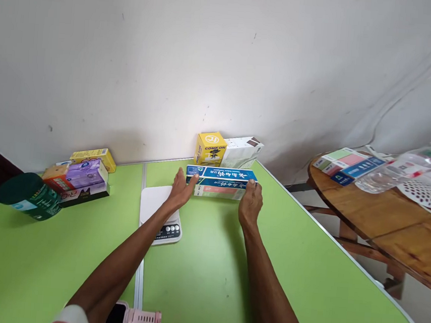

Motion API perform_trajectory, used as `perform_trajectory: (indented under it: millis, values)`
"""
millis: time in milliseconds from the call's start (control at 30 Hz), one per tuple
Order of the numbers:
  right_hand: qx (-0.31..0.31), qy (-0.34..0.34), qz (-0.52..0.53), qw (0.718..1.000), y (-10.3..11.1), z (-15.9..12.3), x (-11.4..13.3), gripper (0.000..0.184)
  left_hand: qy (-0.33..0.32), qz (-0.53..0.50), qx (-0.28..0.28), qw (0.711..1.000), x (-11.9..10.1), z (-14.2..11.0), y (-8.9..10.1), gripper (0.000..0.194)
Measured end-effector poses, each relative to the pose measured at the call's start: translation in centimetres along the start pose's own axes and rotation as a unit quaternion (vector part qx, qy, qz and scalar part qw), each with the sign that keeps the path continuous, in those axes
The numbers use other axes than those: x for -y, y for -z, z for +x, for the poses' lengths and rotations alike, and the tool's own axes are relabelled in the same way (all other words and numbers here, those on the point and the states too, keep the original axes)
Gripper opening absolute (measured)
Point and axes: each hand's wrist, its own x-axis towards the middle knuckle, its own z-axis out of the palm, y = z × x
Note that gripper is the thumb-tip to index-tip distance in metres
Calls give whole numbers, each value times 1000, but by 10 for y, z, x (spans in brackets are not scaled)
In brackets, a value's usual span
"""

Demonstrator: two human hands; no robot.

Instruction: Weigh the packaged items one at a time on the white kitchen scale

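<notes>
Between my two hands is a long blue toothpaste box (224,173), with pale green and pink faces (218,191) below the blue. Whether this is one carton or several held together I cannot tell. My left hand (181,188) grips its left end, thumb at the front. At the opposite end, my right hand (251,203) wraps round the corner. Left of the box lies a white kitchen scale (154,201) with a dark button panel, partly covered by my left forearm. Just behind the box stand a yellow carton (211,148) and a white carton (241,152) against the wall.
On the green table (198,284), a dark green canister (33,199) and several cartons (87,174) sit at left. A pink-strapped smartwatch (132,317) lies near the front. To the right, a wooden table (392,232) bears coloured boxes (349,165) and a plastic bottle (397,171).
</notes>
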Motion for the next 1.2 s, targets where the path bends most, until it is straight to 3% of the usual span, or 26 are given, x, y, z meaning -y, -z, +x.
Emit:
perform_trajectory:
  millis: [133, 233, 333, 467, 600, 733, 1000, 1200]
  values:
    - [-8, -12, -22, 1000, 3, -3, 10, 85, -14, -20, 1, 1000, -2, 5, -14, 77]
    - [-13, 16, -20, 1000, 11, -11, 27, 82, -50, -15, -2, 999, -8, -12, -2, 68]
    - [5, 69, 6, 998, 15, -33, 50, 75, -80, -26, -14, 996, -16, -38, 28, 68]
    - [84, 104, 46, 990, 6, -84, 71, 66, -51, -13, -69, 996, -12, -80, 83, 74]
    - [190, 92, 84, 974, -14, -138, 67, 63, -15, 13, -125, 992, 16, -114, 129, 72]
    - [245, 72, 82, 963, -32, -164, 47, 67, 11, 24, -152, 988, 50, -126, 146, 71]
    - [268, 55, 79, 959, -37, -160, 22, 67, 24, -23, -151, 988, 97, -120, 141, 81]
    - [218, -17, 128, 967, -40, -153, 3, 77, 34, -192, -200, 960, 143, -110, 171, 88]
